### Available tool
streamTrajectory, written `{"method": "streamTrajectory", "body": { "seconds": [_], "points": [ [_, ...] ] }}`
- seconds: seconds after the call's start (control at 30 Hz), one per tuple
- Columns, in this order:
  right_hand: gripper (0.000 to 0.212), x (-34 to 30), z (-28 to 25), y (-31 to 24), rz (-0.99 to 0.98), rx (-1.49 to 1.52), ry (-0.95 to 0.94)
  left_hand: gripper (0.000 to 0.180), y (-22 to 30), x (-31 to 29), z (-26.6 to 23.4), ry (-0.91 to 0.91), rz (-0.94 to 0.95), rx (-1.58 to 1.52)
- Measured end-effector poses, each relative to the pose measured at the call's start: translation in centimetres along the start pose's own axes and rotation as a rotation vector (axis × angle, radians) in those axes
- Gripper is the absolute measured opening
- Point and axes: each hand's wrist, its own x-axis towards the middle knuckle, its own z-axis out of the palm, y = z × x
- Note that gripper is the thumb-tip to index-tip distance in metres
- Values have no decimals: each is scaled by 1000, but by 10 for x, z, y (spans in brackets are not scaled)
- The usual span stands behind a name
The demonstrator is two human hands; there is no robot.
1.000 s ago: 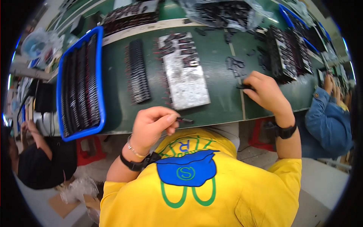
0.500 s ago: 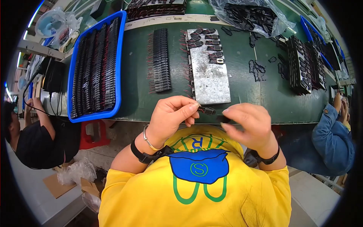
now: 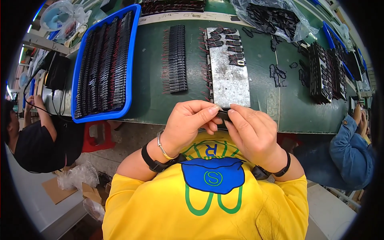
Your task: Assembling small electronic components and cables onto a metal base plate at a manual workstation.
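Observation:
Close in front of my chest, at the near table edge, my left hand (image 3: 194,118) and my right hand (image 3: 256,130) meet on a small black plastic part (image 3: 224,115). Thumb and fingers of both hands pinch it, and the fingertips cover much of it. Just beyond lies a scuffed grey metal plate (image 3: 230,82). Several small black parts with red wires (image 3: 235,43) rest on its far end, and more line its left edge. Left of the plate, similar black pieces stand packed in a long row (image 3: 177,60) with red wires sticking out.
A blue tray (image 3: 134,60) full of black parts stands on the left. At the far right are a clear plastic bag (image 3: 306,30) of black pieces, loose black pieces (image 3: 278,75) and stacked parts (image 3: 320,74). Co-workers sit at left (image 3: 44,140) and right (image 3: 348,148).
My right hand has moved left to my left hand, bringing its small black piece against the red-wired part held there. The table view has shifted slightly right.

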Motion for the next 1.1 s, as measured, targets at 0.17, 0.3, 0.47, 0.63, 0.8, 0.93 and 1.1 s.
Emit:
{"method": "streamTrajectory", "body": {
  "seconds": [0.17,0.3,0.47,0.63,0.8,0.93,1.1],
  "points": [
    [28,-1,1,2,-22,-27,5,19,-3,-1,-2,-29,28,-37],
    [28,-2,1,2,-28,-25,9,19,-4,-2,-2,-33,57,24],
    [28,-4,0,3,-40,-32,-10,17,-1,-5,1,-38,66,58],
    [30,-5,-1,2,-38,-9,-16,15,-1,-8,3,-43,105,77],
    [32,-6,0,0,-48,0,-10,14,-3,-15,11,-23,254,174],
    [31,-7,4,-1,-83,7,26,17,-3,-18,12,17,397,440],
    [29,-4,2,2,-1,174,121,17,-2,-21,0,-26,624,688]
  ]
}}
